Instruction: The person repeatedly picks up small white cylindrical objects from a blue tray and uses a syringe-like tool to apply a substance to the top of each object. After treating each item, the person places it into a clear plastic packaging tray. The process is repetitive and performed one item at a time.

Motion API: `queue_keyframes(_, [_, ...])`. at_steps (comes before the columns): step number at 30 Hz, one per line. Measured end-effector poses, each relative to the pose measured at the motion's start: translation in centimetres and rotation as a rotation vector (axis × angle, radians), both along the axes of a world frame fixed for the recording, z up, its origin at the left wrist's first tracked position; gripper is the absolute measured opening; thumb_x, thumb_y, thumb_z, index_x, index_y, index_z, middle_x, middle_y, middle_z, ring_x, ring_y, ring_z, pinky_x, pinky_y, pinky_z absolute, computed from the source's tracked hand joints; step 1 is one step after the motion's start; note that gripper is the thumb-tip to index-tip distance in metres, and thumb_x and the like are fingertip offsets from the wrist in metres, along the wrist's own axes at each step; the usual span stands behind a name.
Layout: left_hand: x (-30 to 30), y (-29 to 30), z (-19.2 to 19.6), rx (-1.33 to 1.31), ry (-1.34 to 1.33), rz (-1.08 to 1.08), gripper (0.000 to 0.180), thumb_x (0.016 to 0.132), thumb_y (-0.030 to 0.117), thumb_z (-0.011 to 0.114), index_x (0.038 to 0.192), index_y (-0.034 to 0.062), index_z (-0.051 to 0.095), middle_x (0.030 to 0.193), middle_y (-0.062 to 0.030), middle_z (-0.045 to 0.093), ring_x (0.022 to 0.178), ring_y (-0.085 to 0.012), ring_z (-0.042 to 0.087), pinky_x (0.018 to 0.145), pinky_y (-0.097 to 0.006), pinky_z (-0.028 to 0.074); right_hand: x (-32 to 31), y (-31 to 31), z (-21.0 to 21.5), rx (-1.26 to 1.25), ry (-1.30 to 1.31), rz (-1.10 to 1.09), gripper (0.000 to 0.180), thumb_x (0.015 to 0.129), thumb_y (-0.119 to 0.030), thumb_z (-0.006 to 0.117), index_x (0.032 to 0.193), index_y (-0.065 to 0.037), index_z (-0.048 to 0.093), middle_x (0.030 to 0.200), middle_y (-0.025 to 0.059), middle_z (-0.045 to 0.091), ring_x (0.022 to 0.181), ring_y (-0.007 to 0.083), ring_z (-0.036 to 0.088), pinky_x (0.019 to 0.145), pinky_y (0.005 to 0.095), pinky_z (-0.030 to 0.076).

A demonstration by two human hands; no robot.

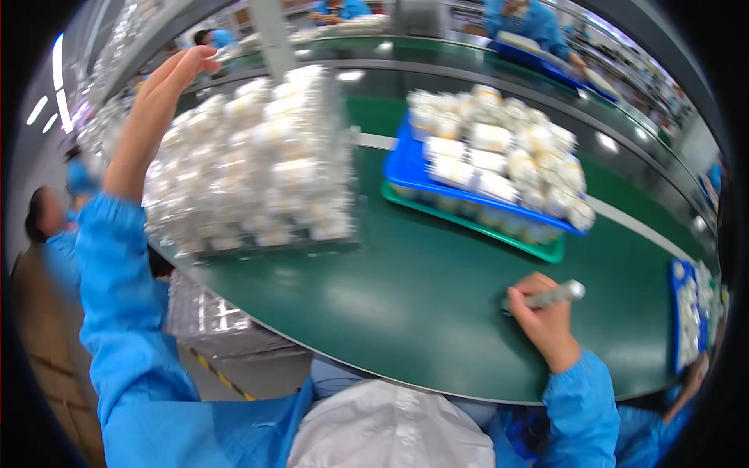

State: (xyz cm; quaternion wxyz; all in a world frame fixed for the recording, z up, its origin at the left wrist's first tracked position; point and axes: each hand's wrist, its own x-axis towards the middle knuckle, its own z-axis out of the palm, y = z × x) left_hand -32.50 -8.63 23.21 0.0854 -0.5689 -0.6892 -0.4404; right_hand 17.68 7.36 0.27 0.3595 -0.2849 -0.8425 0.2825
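Note:
My left hand (160,97) is raised at the far left, beside the upper edge of a stack of clear plastic trays (335,226) filled with white rolls. Its fingers are stretched out and bent at the tips, with nothing visible in them. Over the green table (390,312), my right hand (544,324) is closed around a thick grey marker pen (555,296) with a pale end. Past the right hand, a blue tray (402,160) heaped with white wrapped rolls (491,140) rests on a green tray (550,253), which holds more rolls.
A second blue tray (679,343) with white pieces lies at the right, near another person's hand (697,373). Behind the table runs a conveyor (406,48), with people in blue working beyond it. More clear plastic trays (207,316) sit below the table's left edge.

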Motion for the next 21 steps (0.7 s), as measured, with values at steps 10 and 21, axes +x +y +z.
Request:
queue_keyframes(10, [21.4,13.1,-15.1,-0.132,0.457,-0.118,0.036,0.092,0.017,0.063,0.123,0.0000,0.055,0.114,-0.0212,0.061,0.105,-0.0401,0.060,0.090,-0.044,0.049,0.1,0.1,0.2,0.018,-0.057,-0.025,0.016,0.083,-0.018,0.077,0.079,-0.005,0.068,0.071,0.0102,0.068,0.064,0.0257,0.068,0.057,0.0358,0.053])
queue_keyframes(21, [21.6,14.7,-16.7,-0.287,0.067,-0.052,0.036,0.092,0.025,0.064,0.117,0.0009,0.055,0.115,-0.0218,0.060,0.105,-0.0369,0.062,0.088,-0.044,0.051,0.0,-0.2,-0.1,-0.036,-0.051,-0.027,0.019,0.083,-0.020,0.077,0.078,-0.005,0.068,0.070,0.0101,0.065,0.061,0.0260,0.064,0.055,0.0366,0.050])
